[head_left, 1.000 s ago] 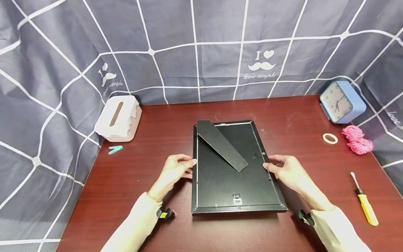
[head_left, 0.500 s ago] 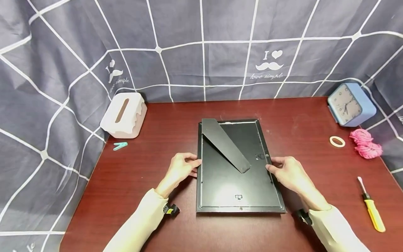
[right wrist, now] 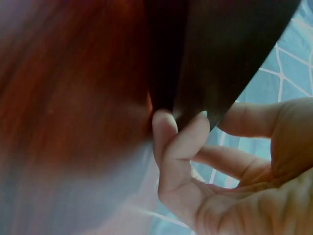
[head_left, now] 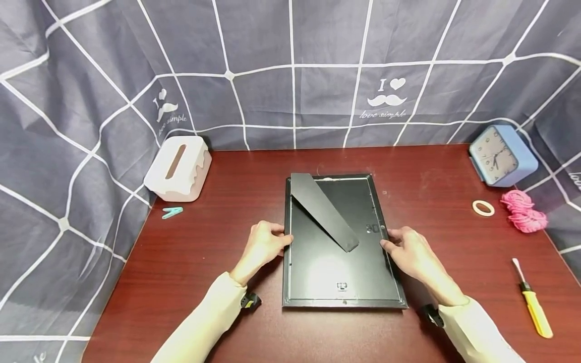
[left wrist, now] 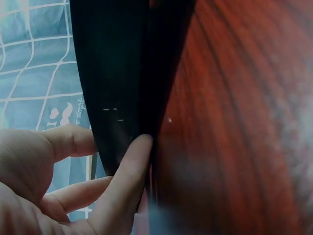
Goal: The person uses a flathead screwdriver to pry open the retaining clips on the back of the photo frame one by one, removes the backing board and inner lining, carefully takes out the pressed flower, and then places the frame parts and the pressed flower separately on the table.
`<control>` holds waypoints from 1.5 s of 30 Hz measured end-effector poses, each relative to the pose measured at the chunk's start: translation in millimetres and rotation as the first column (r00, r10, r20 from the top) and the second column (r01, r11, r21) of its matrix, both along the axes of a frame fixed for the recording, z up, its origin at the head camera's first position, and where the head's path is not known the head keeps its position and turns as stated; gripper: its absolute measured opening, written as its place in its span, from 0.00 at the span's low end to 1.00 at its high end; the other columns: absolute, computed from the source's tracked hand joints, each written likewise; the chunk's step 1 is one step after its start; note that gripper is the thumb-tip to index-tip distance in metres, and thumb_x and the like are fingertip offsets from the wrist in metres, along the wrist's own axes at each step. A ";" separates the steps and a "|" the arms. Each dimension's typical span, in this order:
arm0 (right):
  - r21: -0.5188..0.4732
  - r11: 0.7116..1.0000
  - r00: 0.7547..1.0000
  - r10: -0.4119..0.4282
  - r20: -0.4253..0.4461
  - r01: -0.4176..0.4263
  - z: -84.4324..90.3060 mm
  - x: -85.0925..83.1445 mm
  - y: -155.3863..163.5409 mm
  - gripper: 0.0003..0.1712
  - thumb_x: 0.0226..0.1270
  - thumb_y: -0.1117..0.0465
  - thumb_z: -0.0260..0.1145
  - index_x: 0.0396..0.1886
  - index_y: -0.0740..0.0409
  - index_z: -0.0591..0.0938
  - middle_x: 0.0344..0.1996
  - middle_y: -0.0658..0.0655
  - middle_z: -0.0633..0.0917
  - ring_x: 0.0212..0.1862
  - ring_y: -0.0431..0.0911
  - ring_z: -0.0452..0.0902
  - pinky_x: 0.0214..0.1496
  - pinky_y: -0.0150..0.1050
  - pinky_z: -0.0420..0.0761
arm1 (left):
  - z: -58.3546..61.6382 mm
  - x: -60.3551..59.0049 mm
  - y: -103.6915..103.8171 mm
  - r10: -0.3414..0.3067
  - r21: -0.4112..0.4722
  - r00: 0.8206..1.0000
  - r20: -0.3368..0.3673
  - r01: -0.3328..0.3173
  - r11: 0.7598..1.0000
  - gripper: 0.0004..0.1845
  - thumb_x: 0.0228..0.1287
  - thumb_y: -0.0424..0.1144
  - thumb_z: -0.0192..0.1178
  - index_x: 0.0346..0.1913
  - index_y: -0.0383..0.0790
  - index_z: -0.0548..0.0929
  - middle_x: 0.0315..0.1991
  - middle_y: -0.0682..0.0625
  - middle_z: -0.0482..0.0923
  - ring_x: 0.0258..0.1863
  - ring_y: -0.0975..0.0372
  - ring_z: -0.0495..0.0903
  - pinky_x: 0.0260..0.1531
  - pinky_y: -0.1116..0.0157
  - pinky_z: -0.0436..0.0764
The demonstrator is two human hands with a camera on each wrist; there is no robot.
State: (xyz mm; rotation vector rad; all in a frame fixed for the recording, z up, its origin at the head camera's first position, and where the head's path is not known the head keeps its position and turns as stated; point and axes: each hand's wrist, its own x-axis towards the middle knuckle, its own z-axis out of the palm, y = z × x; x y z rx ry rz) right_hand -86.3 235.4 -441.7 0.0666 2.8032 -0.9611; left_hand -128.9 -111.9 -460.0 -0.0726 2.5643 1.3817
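Observation:
A black picture frame (head_left: 324, 275) lies with its back up on the dark red table, its long sides running away from me. A flat black easel stand (head_left: 324, 212) slants across that back from the upper left. My left hand (head_left: 263, 247) holds the left side, thumb on top and fingers at the outer edge. Opposite it, my right hand (head_left: 410, 252) holds the right side in the same way. In the left wrist view, fingers (left wrist: 129, 169) press the frame's side wall (left wrist: 112, 88). Curled fingers (right wrist: 186, 147) touch the other side wall in the right wrist view.
A white tissue box (head_left: 179, 169) and a teal clip (head_left: 172, 212) are at the left. To the right are a blue alarm clock (head_left: 504, 155), a cream ring (head_left: 483, 207), pink yarn (head_left: 524, 212) and a yellow-handled screwdriver (head_left: 533, 300). A grey curtain (head_left: 324, 96) backs the table.
The frame's near end has come down, so it lies flatter on the table. Both hands keep their hold on its sides. The head view has shifted slightly.

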 end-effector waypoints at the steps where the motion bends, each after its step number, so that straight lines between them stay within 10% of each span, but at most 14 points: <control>1: 0.004 1.000 1.000 0.008 -0.015 -0.008 -0.7 0.4 -0.2 0.29 0.77 0.59 0.67 0.66 0.78 0.81 0.53 0.77 0.88 0.50 0.62 0.89 0.53 0.59 0.86 | -1.5 -1.4 -0.1 -0.005 -0.030 1.000 -0.009 0.005 1.000 0.18 0.62 0.38 0.73 0.53 0.32 0.93 0.35 0.42 0.95 0.22 0.60 0.93 0.39 0.60 0.94; 10: 0.073 0.996 0.986 0.055 -0.157 -0.044 -16.3 -0.2 1.2 0.23 0.71 0.63 0.67 0.59 0.77 0.85 0.36 0.65 0.84 0.33 0.53 0.74 0.38 0.46 0.73 | -54.6 -28.8 -5.2 -0.022 -0.314 0.991 -0.133 -0.021 0.949 0.11 0.48 0.48 0.75 0.37 0.57 0.98 0.23 0.68 0.87 0.35 0.67 0.86 0.39 0.64 0.84; 17: 0.101 0.993 0.990 0.076 -0.117 -0.065 -0.8 1.1 -5.0 0.23 0.75 0.62 0.66 0.59 0.77 0.85 0.35 0.62 0.82 0.34 0.51 0.73 0.37 0.44 0.72 | -57.1 -32.7 -2.6 -0.012 -0.352 0.989 -0.145 -0.040 0.935 0.08 0.48 0.48 0.75 0.34 0.60 0.97 0.22 0.69 0.87 0.36 0.65 0.87 0.40 0.65 0.84; 25: 0.133 0.990 0.996 0.051 -0.069 -0.042 1.5 1.3 -8.6 0.25 0.78 0.62 0.63 0.64 0.79 0.81 0.54 0.74 0.85 0.58 0.73 0.83 0.54 0.73 0.79 | -57.6 -33.7 -2.6 -0.015 -0.336 0.990 -0.138 -0.033 0.941 0.07 0.48 0.48 0.76 0.33 0.59 0.97 0.16 0.70 0.83 0.32 0.67 0.86 0.37 0.66 0.83; 29: 0.120 0.992 0.996 0.056 -0.075 -0.047 -6.8 -0.2 -6.7 0.25 0.77 0.62 0.65 0.63 0.79 0.82 0.54 0.75 0.85 0.55 0.71 0.84 0.57 0.70 0.81 | -60.5 -33.1 -4.8 0.001 -0.339 0.994 -0.114 -0.039 0.940 0.09 0.49 0.49 0.76 0.36 0.59 0.98 0.15 0.71 0.83 0.36 0.67 0.88 0.42 0.64 0.86; 36: 0.131 0.990 0.991 0.063 -0.122 -0.047 -31.4 -5.8 3.0 0.19 0.75 0.59 0.68 0.56 0.70 0.87 0.41 0.68 0.87 0.39 0.57 0.81 0.44 0.56 0.81 | -32.4 -20.8 -3.2 -0.017 -0.282 0.992 -0.127 -0.020 0.959 0.13 0.55 0.45 0.75 0.43 0.47 0.98 0.31 0.55 0.94 0.39 0.60 0.91 0.43 0.59 0.88; 41: 0.074 0.995 0.995 0.073 -0.065 -0.068 -7.1 0.8 5.7 0.31 0.82 0.52 0.65 0.68 0.75 0.80 0.60 0.76 0.87 0.59 0.70 0.86 0.60 0.68 0.83 | 4.7 -1.7 -1.8 -0.018 -0.129 0.999 -0.047 0.012 0.992 0.19 0.66 0.40 0.74 0.56 0.35 0.92 0.38 0.44 0.95 0.30 0.58 0.94 0.35 0.62 0.92; 45: 0.076 0.997 0.992 0.009 -0.126 0.001 8.9 14.2 16.2 0.32 0.83 0.51 0.65 0.69 0.75 0.80 0.56 0.75 0.89 0.55 0.70 0.88 0.60 0.69 0.84 | 12.0 13.7 -6.7 -0.036 -0.062 0.999 -0.001 0.035 0.997 0.20 0.70 0.39 0.73 0.61 0.36 0.90 0.36 0.45 0.94 0.25 0.59 0.94 0.30 0.66 0.91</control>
